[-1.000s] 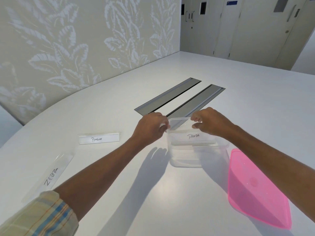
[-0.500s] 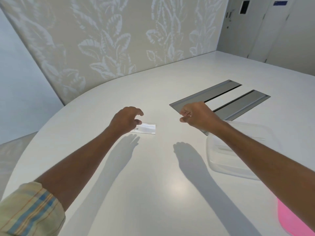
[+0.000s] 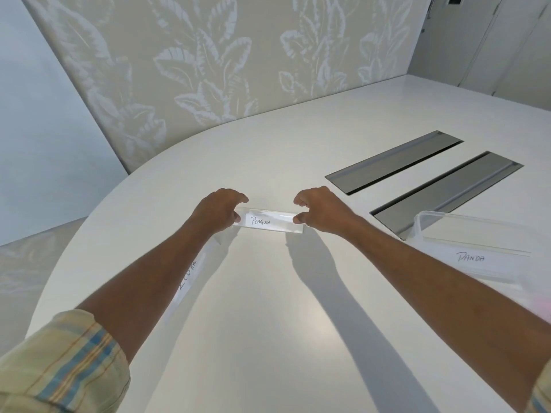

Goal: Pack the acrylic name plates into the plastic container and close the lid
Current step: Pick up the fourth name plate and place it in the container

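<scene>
My left hand (image 3: 219, 214) pinches the left end of the PENGUIN name plate (image 3: 269, 222), thumb in front and fingers curled over its far edge. Nearer me than that plate, the ZEBRA name plate (image 3: 190, 275) lies half hidden under my left forearm. My right hand (image 3: 320, 211) pinches the PENGUIN plate's right end. Right of it, the clear plastic container (image 3: 477, 234) sits on the white table (image 3: 268, 323), holding the PANDA name plate (image 3: 471, 257).

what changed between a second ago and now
Both hands left the container and moved left to the Penguin plate; the left hand and right hand now grip its two ends. The Panda plate stays in the container, the Zebra plate on the table.
</scene>
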A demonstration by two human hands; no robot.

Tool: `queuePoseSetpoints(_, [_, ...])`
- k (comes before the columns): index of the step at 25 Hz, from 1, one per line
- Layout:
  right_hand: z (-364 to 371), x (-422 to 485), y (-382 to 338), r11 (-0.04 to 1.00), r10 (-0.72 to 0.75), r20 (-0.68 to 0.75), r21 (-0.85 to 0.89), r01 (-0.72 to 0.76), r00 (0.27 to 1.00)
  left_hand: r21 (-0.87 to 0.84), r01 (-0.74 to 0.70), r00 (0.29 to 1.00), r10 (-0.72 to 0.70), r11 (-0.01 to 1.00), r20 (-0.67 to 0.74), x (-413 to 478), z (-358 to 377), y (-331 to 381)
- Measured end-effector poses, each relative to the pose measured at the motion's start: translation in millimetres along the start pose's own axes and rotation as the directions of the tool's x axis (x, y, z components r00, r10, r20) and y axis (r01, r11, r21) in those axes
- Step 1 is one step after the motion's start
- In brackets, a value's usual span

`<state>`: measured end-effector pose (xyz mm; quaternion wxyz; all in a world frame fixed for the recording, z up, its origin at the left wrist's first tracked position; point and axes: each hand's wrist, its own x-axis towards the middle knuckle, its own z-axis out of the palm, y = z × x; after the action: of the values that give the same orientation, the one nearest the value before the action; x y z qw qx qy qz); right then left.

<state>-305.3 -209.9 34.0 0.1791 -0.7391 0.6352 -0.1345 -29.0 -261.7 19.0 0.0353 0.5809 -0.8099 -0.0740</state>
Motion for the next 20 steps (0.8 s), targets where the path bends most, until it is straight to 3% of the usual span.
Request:
queuePoseSetpoints(9, [39,32,-5,0.989,0.002,0.081,-0.147,0.01,0.997,0.016,-0.08,0.996,0.079,0.997,0.049,28,16,-16])
queuePoseSetpoints(20, [27,18,-4,0.981,-0.008,0.025,-0.195,0.013,1.0,-0.028,-0.117,0.992,0.118,0.993,0.044,9,-3,3])
